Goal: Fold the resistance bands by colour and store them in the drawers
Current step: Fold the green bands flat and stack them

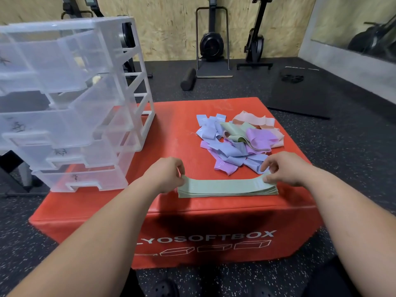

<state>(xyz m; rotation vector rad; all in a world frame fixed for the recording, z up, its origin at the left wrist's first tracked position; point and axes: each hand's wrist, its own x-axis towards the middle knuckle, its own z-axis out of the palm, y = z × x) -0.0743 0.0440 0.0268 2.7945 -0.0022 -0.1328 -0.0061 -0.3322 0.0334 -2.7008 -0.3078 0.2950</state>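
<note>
On the red soft box (192,211), just below frame centre, the stack of green bands (225,188) lies with its long axis left to right. The left hand (165,174) pinches its left end, the right hand (285,168) its right end; the drawer unit (70,103) stands upper left, nearer the left hand.

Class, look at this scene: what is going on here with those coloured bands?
A person works at a red soft box. The left hand and right hand each pinch an end of the green band stack near the front edge. A mixed pile lies behind it; the clear drawer unit stands left.
</note>
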